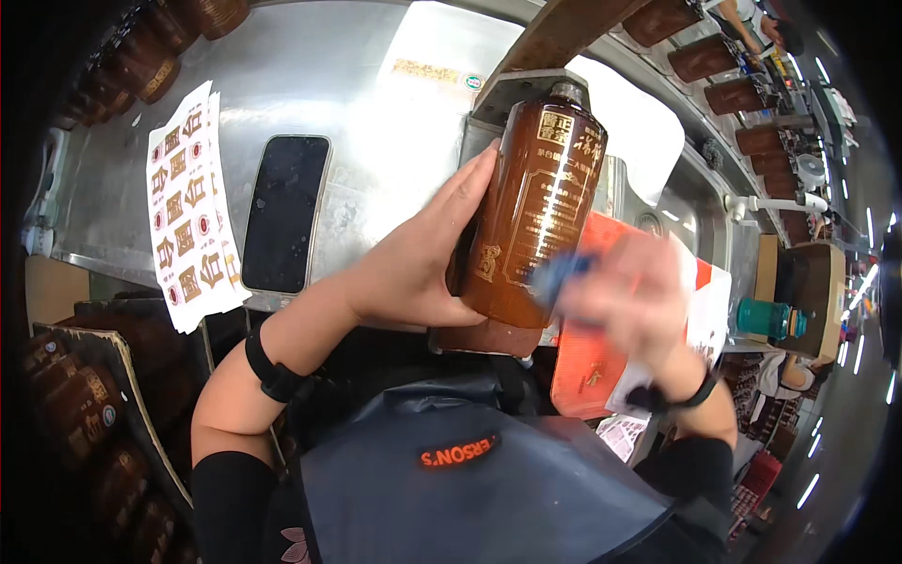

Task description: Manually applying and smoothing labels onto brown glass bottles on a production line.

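A brown glass bottle [548, 202] with gold print stands tilted in front of me, its neck pointing away. My left hand [413, 258] holds its left side, fingers along the glass and thumb near the base. At the bottle's lower right, my right hand [628, 305] is smeared by motion. It grips a small blue thing [561, 278], perhaps a cloth or sponge, against or very near the glass; the blur hides its exact kind. Under the base shows a reddish-brown block [489, 338]. Beneath my right hand lies a red printed sheet or packet [583, 371].
Left of me lie a black phone [286, 211] and sheets of gold-and-brown labels [191, 211] on the metal table [319, 47]. More brown bottles [146, 61] stand far left, and others [80, 404] lie in a crate at lower left. A metal bar [559, 38] rises behind the bottle.
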Motion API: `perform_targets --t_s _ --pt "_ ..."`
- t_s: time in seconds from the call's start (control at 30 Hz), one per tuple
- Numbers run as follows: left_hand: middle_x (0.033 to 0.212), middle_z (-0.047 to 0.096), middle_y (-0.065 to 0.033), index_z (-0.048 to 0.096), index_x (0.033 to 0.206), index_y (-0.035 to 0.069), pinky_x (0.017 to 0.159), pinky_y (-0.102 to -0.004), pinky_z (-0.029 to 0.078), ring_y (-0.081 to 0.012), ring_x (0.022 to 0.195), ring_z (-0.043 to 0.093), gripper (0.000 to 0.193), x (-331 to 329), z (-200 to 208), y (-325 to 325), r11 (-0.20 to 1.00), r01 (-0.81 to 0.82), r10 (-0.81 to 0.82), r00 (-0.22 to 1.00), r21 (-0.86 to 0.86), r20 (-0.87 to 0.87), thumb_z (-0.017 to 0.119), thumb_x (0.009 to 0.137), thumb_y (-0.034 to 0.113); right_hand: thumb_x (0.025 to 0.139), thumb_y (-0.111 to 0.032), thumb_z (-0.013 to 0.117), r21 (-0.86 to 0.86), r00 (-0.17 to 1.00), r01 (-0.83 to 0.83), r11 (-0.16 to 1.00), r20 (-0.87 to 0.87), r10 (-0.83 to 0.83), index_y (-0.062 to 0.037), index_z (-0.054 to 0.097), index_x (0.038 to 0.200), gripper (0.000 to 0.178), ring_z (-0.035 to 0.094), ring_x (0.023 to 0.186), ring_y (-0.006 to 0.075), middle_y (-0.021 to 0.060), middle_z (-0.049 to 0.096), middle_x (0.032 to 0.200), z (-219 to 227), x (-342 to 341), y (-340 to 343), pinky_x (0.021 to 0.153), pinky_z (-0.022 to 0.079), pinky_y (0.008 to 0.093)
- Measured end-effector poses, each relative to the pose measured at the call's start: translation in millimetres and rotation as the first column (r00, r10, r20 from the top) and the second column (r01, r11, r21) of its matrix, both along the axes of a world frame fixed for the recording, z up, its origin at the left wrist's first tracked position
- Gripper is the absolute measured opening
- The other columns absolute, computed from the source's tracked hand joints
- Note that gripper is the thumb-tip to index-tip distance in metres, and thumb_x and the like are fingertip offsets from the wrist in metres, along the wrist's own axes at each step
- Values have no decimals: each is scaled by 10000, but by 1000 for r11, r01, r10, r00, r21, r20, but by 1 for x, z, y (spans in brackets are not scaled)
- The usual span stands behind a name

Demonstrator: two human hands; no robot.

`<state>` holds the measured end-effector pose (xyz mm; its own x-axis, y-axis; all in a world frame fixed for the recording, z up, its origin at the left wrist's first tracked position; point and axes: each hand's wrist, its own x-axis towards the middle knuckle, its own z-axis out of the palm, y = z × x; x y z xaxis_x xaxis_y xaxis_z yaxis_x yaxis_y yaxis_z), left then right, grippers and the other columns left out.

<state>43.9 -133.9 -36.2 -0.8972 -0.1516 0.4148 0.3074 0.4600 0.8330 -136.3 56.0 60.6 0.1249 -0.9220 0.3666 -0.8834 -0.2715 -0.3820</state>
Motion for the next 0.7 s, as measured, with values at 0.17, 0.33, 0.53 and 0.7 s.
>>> perform_targets --t_s 0.17,0.33,0.53,0.7 --pt "1583 160 -269 39 1538 -57 1208 -423 216 -393 1477 194 1214 -2 -3 -1 1000 24 -24 1000 1 -1 852 686 240 718 -161 749 253 941 -159 954 330 69 -147 778 948 232 605 828 176 -23 663 864 9 26 10 747 478 313" --pt "1580 165 -271 41 1535 -63 1206 -433 215 -399 1475 194 1213 -9 4 0 999 32 -32 999 7 -11 850 683 238 804 -37 694 -180 818 565 805 247 -519 -93 732 966 176 607 800 163 12 686 873 1 -24 -23 692 476 304" --pt "1580 158 -280 46 1532 -67 1206 -441 207 -416 1470 195 1218 -4 4 1 999 37 -37 999 7 6 853 678 255 763 -69 704 85 979 -137 987 163 122 -110 749 951 198 597 804 153 3 695 934 11 28 3 728 491 293" --pt "1579 146 -289 37 1539 -48 1198 -455 221 -429 1463 205 1245 -7 8 -2 999 30 -30 1000 -33 -9 865 669 283 762 17 697 -107 910 413 904 74 -407 -24 718 961 205 592 753 150 48 625 804 43 -33 -51 683 475 284"
